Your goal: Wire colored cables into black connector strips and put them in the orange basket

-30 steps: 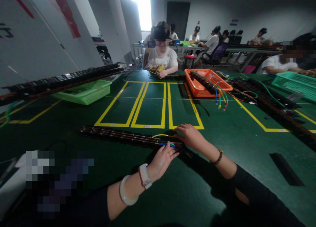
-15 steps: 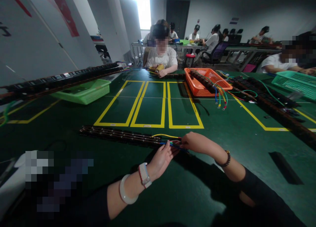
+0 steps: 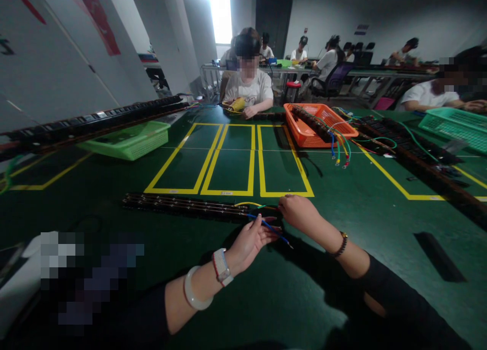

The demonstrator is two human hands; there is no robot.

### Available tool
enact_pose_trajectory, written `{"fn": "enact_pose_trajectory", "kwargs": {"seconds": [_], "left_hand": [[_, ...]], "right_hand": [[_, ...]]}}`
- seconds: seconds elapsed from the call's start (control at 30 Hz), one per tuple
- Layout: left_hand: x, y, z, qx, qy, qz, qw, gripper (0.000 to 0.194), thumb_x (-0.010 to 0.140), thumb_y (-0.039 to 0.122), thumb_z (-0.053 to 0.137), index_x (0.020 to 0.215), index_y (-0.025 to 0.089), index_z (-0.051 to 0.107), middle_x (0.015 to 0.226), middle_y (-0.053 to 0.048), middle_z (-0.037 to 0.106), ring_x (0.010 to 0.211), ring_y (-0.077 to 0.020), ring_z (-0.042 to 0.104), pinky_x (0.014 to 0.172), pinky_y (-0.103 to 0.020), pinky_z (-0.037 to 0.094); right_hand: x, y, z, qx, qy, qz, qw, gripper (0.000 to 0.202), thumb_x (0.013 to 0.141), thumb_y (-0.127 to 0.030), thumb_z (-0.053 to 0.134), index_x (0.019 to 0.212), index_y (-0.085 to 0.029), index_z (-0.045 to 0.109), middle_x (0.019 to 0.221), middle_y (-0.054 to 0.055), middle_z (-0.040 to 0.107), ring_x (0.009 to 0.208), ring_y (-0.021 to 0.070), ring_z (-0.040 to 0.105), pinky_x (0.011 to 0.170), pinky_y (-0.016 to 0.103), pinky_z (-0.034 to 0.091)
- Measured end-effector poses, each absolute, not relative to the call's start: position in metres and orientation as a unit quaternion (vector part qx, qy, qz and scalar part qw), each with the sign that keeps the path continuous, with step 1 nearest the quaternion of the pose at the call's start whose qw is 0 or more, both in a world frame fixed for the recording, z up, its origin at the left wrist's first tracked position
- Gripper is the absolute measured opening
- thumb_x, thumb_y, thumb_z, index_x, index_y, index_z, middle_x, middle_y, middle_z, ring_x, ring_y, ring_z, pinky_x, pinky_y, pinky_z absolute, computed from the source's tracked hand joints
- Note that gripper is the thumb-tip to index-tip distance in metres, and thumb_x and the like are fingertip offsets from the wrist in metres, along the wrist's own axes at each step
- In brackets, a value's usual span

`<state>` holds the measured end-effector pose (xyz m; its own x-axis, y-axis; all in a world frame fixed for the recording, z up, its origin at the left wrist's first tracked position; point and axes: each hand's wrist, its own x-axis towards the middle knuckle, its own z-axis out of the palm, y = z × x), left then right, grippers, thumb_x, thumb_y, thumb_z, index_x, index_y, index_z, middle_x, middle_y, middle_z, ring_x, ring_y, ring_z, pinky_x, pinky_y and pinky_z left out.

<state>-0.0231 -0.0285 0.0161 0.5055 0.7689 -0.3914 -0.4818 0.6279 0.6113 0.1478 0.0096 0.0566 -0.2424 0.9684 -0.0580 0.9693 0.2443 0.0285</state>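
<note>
**Q:** What was the state of the right fingers?
**A:** The right hand [image 3: 300, 212] was turned palm down, its fingers nearly closed at the tips. They appeared to pinch the yellow wire [image 3: 245, 204]. The green wire [image 3: 262, 206] ran toward the same fingertips; whether it was gripped could not be told.

**Q:** And the left fingers?
**A:** The left hand [image 3: 247, 246] was palm up and partly open, with the thumb apart from the extended fingers. The blue wire [image 3: 272, 225] crossed over these fingers, and its bare end projected just beyond their tips. No firm grip on it was visible.

**Q:** Why this arrangement?
**A:** Presumably for separation. The open palm gave the blue wire a rest, while the raised right fingers drew the yellow wire off to the far side. Each lead could thus be seen singly.

**Q:** Where was the strip?
**A:** The dark strip [image 3: 186, 206] lay flat on the counter [image 3: 297, 299], to the left of both sets of fingers. Its wired end faced the left fingertips, which apparently let the short leads reach without strain.

**Q:** What lay farther out?
**A:** The orange basket [image 3: 317, 139] stood beyond the right fingers, well apart from them. A second strip rested across it, its wire ends hanging over the rim.
</note>
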Motion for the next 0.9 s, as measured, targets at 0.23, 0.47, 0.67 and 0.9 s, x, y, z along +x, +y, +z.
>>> {"fn": "enact_pose_trajectory", "kwargs": {"seconds": [0.23, 0.47, 0.67, 0.9], "left_hand": [[-0.022, -0.027, 0.009, 0.215, 0.340, 0.391, 0.828, 0.024, 0.092, 0.033, 0.051, 0.092, 0.010, 0.059, 0.088, -0.010, 0.063, 0.083, -0.0167, 0.062, 0.085, -0.034, 0.048], [-0.024, -0.028, 0.016, 0.209, 0.346, 0.381, 0.831, 0.025, 0.093, 0.032, 0.050, 0.091, 0.010, 0.059, 0.087, -0.010, 0.063, 0.085, -0.0173, 0.062, 0.089, -0.037, 0.046], [-0.024, -0.028, 0.018, 0.205, 0.339, 0.385, 0.834, 0.025, 0.093, 0.032, 0.049, 0.093, 0.009, 0.060, 0.093, -0.012, 0.064, 0.089, -0.0188, 0.063, 0.086, -0.036, 0.047], [-0.023, -0.026, 0.010, 0.176, 0.327, 0.393, 0.841, 0.026, 0.093, 0.030, 0.050, 0.084, 0.009, 0.063, 0.087, -0.010, 0.066, 0.083, -0.0176, 0.064, 0.086, -0.036, 0.048]], "right_hand": [[0.147, 0.005, 0.068, 0.601, 0.794, -0.061, 0.063, 0.022, 0.088, -0.022, 0.050, 0.088, -0.013, 0.070, 0.083, 0.012, 0.067, 0.075, 0.0198, 0.063, 0.062, 0.028, 0.040], [0.150, 0.003, 0.065, 0.564, 0.814, -0.105, 0.093, 0.016, 0.083, -0.029, 0.059, 0.089, -0.020, 0.072, 0.084, 0.008, 0.068, 0.074, 0.0183, 0.062, 0.058, 0.025, 0.038], [0.156, -0.003, 0.091, 0.626, 0.777, -0.054, 0.040, 0.026, 0.087, -0.037, 0.057, 0.083, -0.015, 0.070, 0.079, 0.009, 0.067, 0.071, 0.0185, 0.061, 0.057, 0.027, 0.034], [0.140, -0.029, 0.104, 0.539, 0.825, -0.162, 0.041, 0.030, 0.083, -0.047, 0.059, 0.091, -0.019, 0.065, 0.077, 0.004, 0.066, 0.067, 0.0166, 0.060, 0.053, 0.026, 0.030]]}}
